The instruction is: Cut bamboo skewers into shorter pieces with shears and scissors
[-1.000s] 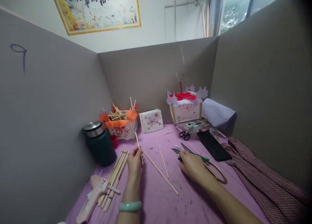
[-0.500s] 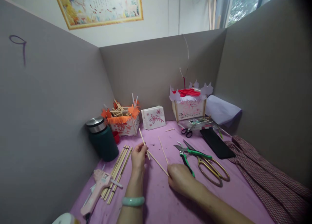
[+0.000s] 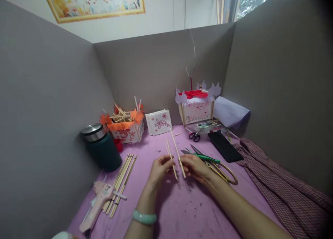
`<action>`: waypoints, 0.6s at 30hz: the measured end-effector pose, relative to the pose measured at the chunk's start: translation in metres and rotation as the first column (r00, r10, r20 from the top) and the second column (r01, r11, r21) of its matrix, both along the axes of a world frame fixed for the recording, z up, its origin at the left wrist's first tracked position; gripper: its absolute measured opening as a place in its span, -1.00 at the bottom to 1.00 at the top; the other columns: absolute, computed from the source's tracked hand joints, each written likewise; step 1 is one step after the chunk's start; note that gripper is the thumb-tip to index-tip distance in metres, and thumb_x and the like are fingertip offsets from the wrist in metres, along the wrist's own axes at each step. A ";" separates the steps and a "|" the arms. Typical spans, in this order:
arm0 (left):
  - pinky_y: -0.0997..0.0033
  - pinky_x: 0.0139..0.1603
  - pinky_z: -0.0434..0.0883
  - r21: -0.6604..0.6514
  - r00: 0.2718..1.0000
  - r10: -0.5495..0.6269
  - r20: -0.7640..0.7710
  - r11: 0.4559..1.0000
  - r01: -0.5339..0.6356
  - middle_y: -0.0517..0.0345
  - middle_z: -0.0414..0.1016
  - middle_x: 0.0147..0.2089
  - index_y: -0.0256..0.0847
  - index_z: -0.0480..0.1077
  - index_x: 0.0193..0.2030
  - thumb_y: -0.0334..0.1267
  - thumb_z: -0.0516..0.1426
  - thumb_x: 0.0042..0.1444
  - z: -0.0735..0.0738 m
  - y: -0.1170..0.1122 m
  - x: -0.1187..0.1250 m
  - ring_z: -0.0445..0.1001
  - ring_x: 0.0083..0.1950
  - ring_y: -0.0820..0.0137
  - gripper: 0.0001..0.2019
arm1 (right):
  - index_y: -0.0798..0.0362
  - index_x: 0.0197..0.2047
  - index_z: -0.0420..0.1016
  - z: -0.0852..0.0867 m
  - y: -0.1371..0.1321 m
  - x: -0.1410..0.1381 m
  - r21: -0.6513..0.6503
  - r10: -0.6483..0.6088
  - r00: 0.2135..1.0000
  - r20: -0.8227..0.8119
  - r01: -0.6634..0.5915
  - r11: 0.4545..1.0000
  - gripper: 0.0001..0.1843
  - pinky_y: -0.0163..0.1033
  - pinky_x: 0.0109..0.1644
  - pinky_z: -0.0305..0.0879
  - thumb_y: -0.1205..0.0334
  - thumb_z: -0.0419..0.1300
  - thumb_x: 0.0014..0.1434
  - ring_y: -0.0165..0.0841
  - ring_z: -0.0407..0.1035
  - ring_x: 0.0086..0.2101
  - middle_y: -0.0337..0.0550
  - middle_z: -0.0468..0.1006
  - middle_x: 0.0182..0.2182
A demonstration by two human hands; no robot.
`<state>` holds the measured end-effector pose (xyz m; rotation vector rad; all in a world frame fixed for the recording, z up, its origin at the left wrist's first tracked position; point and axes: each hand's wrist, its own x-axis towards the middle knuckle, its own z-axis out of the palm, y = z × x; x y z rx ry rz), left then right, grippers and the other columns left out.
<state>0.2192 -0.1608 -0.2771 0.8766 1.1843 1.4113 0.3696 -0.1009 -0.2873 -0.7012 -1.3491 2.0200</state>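
Over the middle of the pink cloth, my left hand (image 3: 159, 169) pinches a thin wooden stick (image 3: 169, 149). Close beside it, my right hand (image 3: 194, 165) grips a longer wooden stick (image 3: 175, 143) between thumb and fingers. The two sticks stand nearly parallel, slanting away from me, with a narrow gap between them. Another thin stick shows partly behind the left hand's fingers, apparently lying on the cloth. Green-handled pruners (image 3: 208, 158) and large gold-handled scissors (image 3: 229, 171) lie by my right hand, which covers part of them.
Bundled sticks (image 3: 121, 182) and a pink glue gun (image 3: 97, 204) lie at left, near a dark green flask (image 3: 104, 150). Two decorated boxes, one orange-trimmed (image 3: 127, 133) and one lilac-trimmed (image 3: 199, 111), stand behind. A black phone (image 3: 225, 147) and checked fabric (image 3: 281, 183) lie right. Grey panels enclose the table.
My right hand has moved forward and up beside my left, bringing its stick alongside the other. My left hand has shifted right. The view has tilted slightly.
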 end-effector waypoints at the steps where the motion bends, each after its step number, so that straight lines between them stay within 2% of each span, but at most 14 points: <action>1: 0.51 -0.51 0.32 -0.006 1.000 -0.018 -0.001 1.000 0.018 0.15 0.47 -0.44 -0.33 0.47 -0.24 -0.18 0.34 -0.21 -0.001 0.000 0.001 0.37 -0.53 0.51 -0.63 | 0.15 -0.41 0.39 -0.001 -0.001 -0.001 0.025 -0.035 0.999 0.018 0.034 0.999 -0.71 -0.45 -0.66 -0.07 0.07 0.25 -0.01 -0.60 0.00 -0.71 -0.42 0.21 -0.74; 4: 0.50 -0.50 0.33 -0.005 0.997 -0.072 -0.013 0.997 0.072 0.13 0.47 -0.44 -0.33 0.49 -0.22 -0.17 0.32 -0.17 -0.002 -0.002 0.004 0.40 -0.52 0.49 -0.64 | 0.13 -0.42 0.38 -0.001 -0.003 -0.002 0.119 -0.134 0.988 0.078 0.124 0.985 -0.70 -0.44 -0.65 0.00 0.04 0.26 -0.02 -0.57 0.09 -0.70 -0.38 0.29 -0.71; 7: 0.49 -0.52 0.34 0.006 0.994 -0.106 -0.018 0.994 0.106 0.06 0.50 -0.42 -0.34 0.49 -0.20 -0.12 0.31 -0.15 0.001 -0.004 0.005 0.44 -0.50 0.43 -0.61 | 0.12 -0.41 0.38 -0.001 -0.006 -0.004 0.202 -0.179 0.975 0.134 0.150 0.968 -0.69 -0.43 -0.64 0.03 0.01 0.24 -0.01 -0.54 0.15 -0.68 -0.34 0.35 -0.67; 10: 0.46 -0.54 0.34 -0.002 0.996 -0.091 0.004 0.996 0.091 0.03 0.51 -0.40 -0.35 0.49 -0.21 -0.10 0.34 -0.20 0.001 -0.003 0.005 0.45 -0.51 0.41 -0.57 | 0.10 -0.41 0.36 -0.003 -0.008 -0.006 0.315 -0.231 0.959 0.162 0.171 0.934 -0.70 -0.42 -0.62 0.01 0.01 0.22 0.01 -0.54 0.15 -0.67 -0.35 0.33 -0.66; 15: 0.47 -0.52 0.34 -0.006 0.998 -0.061 -0.005 0.998 0.061 0.03 0.52 -0.42 -0.34 0.51 -0.26 -0.11 0.35 -0.24 -0.005 0.000 0.004 0.45 -0.50 0.41 -0.59 | 0.10 -0.40 0.37 -0.013 -0.008 -0.008 0.569 -0.306 0.941 0.142 0.175 0.804 -0.81 -0.38 -0.50 0.12 0.13 0.16 0.07 -0.49 0.21 -0.55 -0.31 0.36 -0.56; 18: 0.46 -0.52 0.33 -0.009 0.997 -0.044 -0.065 0.999 0.044 0.03 0.53 -0.43 -0.33 0.50 -0.26 -0.11 0.34 -0.23 -0.006 0.000 0.003 0.43 -0.54 0.43 -0.60 | 0.09 -0.36 0.39 -0.015 -0.009 -0.008 0.663 -0.327 0.931 0.161 0.143 0.735 -0.87 -0.36 -0.42 0.17 0.21 0.11 0.11 -0.46 0.25 -0.49 -0.28 0.40 -0.51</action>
